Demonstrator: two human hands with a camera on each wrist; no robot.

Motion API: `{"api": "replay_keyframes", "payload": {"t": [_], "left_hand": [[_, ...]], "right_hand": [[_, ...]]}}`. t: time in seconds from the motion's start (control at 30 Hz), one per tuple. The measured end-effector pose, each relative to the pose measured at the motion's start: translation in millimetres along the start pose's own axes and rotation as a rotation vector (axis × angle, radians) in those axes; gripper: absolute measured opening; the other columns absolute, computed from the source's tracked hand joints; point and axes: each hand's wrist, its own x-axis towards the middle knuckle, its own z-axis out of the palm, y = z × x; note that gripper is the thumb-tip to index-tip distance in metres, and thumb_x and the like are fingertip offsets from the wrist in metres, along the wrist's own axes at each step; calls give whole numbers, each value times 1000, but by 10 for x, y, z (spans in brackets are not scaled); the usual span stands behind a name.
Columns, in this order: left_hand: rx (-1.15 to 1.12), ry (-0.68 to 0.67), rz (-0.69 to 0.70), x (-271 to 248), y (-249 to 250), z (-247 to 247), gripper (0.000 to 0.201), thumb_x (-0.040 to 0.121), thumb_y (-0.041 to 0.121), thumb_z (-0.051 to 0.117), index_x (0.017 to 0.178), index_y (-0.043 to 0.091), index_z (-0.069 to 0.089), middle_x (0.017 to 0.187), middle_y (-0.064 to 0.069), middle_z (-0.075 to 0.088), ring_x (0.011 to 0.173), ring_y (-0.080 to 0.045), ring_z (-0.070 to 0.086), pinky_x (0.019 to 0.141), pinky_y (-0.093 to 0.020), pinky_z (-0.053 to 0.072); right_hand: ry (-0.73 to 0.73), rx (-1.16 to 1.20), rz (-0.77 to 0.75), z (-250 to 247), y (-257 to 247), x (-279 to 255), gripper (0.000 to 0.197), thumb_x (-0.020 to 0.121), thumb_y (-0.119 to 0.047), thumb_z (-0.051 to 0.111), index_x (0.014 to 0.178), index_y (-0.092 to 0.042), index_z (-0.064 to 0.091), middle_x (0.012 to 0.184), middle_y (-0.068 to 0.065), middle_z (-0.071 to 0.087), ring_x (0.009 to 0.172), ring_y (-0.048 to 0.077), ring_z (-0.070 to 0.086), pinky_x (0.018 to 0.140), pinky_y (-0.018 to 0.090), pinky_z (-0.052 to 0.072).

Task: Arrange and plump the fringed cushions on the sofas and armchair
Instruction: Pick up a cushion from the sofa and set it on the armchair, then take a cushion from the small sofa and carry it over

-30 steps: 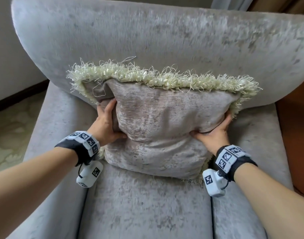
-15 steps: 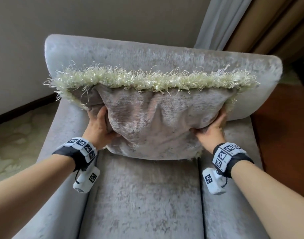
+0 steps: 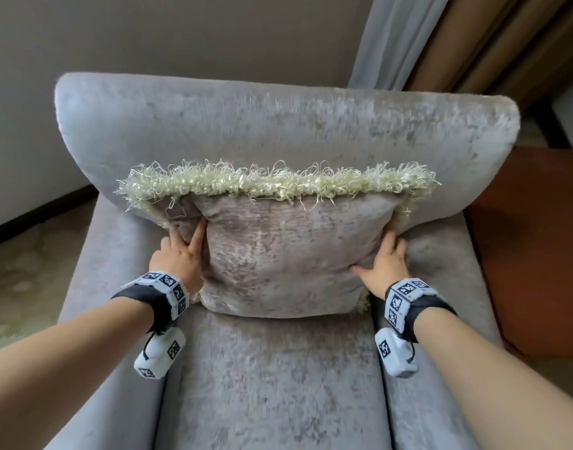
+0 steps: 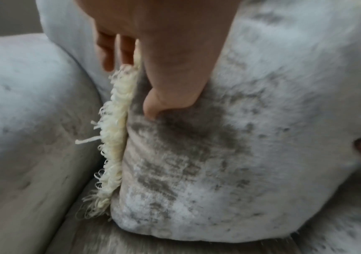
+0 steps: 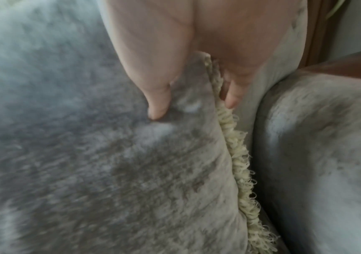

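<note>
Cushion [image 3: 285, 254] stands upright on the seat of the grey armchair [image 3: 278, 131], leaning against the backrest, its pale fringe [image 3: 272, 181] running along the top edge. From the head view both bare forearms reach forward, each wrist wearing a band with black-and-white markers. The left hand [image 3: 179, 258] grips the cushion's left edge, its thumb pressed into the front face; the right hand [image 3: 384, 266] grips the right edge, thumb lying across the front, and the other fingers of both hands go behind the cushion, out of sight. A grey curtain [image 3: 386, 43] hangs behind the chair, and a reddish-brown surface [image 3: 525, 241] sits just beside its right arm. In the left wrist view, blurred, the left hand [image 4: 160, 48] pinches the cushion [image 4: 229, 154]: the thumb digs into the front fabric while two fingers show behind the fringe [image 4: 112, 137]; the palm is cut off at the top. In the right wrist view, also blurred, the right hand [image 5: 188, 51] holds the cushion [image 5: 110, 171] the same way, thumb dimpling the front and a fingertip showing behind the fringe [image 5: 238, 158], next to the chair's padded arm [image 5: 319, 154].
</note>
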Motion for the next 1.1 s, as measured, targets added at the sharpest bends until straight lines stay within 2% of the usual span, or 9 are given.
{"api": "replay_keyframes", "payload": {"t": [0.1, 0.17, 0.2, 0.27, 0.37, 0.5, 0.63, 0.83, 1.1], "left_hand": [[99, -188, 18, -221, 29, -429, 104, 80, 18, 57, 150, 35, -19, 145, -28, 19, 122, -40, 45, 94, -45, 49], [167, -320, 84, -345, 86, -765, 88, 86, 14, 51, 155, 26, -3, 149, -33, 19, 125, -44, 45, 96, -52, 49], [205, -361, 128, -391, 127, -951, 75, 90, 14, 48, 155, 17, 11, 147, -30, 31, 124, -41, 49, 96, -52, 50], [162, -367, 146, -489, 209, -1369, 49, 94, 20, 45, 141, 7, 42, 120, -15, 62, 105, -26, 64, 89, -41, 56], [146, -311, 219, -636, 348, -1847, 34, 94, 34, 49, 114, 11, 63, 95, -4, 67, 81, -17, 67, 74, -34, 60], [124, -175, 457, -930, 813, -2439, 40, 92, 36, 55, 127, 18, 60, 115, -4, 66, 100, -21, 64, 85, -35, 56], [118, -48, 687, -1427, 1459, -2960, 38, 93, 38, 55, 128, 26, 58, 118, -4, 65, 104, -25, 62, 83, -31, 51], [153, 62, 987, -2322, 2585, -3298, 41, 88, 39, 58, 128, 29, 56, 120, -3, 64, 106, -25, 61, 89, -35, 51], [152, 98, 1268, -4086, 4025, -3144, 46, 88, 46, 58, 132, 34, 47, 116, 4, 61, 102, -19, 61, 87, -39, 54]], "right_hand": [[-51, -89, -5, -355, -11, -259, 87, 81, -41, 75, 148, -19, 25, 151, 11, 16, 133, 40, 30, 105, 44, 36], [-79, -121, -29, -618, -17, -471, 79, 83, -43, 71, 149, -25, 30, 149, 7, 26, 134, 36, 29, 106, 43, 36], [-77, -138, -36, -777, -32, -589, 77, 85, -44, 68, 149, -28, 30, 148, 5, 30, 134, 34, 29, 106, 43, 36], [-60, -160, -35, -1062, -58, -830, 70, 88, -44, 62, 149, -30, 31, 148, 1, 36, 134, 32, 29, 107, 44, 35], [-68, -130, -30, -1437, -101, -1226, 59, 88, -42, 61, 142, -27, 42, 145, 3, 44, 132, 32, 37, 108, 46, 35], [-5, -26, -56, -1904, 16, -1753, 55, 86, -37, 66, 136, -19, 52, 132, 9, 56, 122, 29, 51, 102, 36, 40], [93, -5, -17, -2435, 328, -2344, 49, 88, -31, 68, 132, -15, 55, 119, 9, 62, 110, 26, 57, 89, 27, 37], [255, 12, 85, -3103, 1218, -3335, 48, 86, -42, 65, 131, -30, 51, 120, -3, 59, 102, 15, 58, 83, 29, 48], [393, 59, 286, -3440, 2790, -4825, 47, 85, -45, 67, 128, -32, 52, 117, -9, 58, 95, 10, 56, 85, 36, 52]]}}
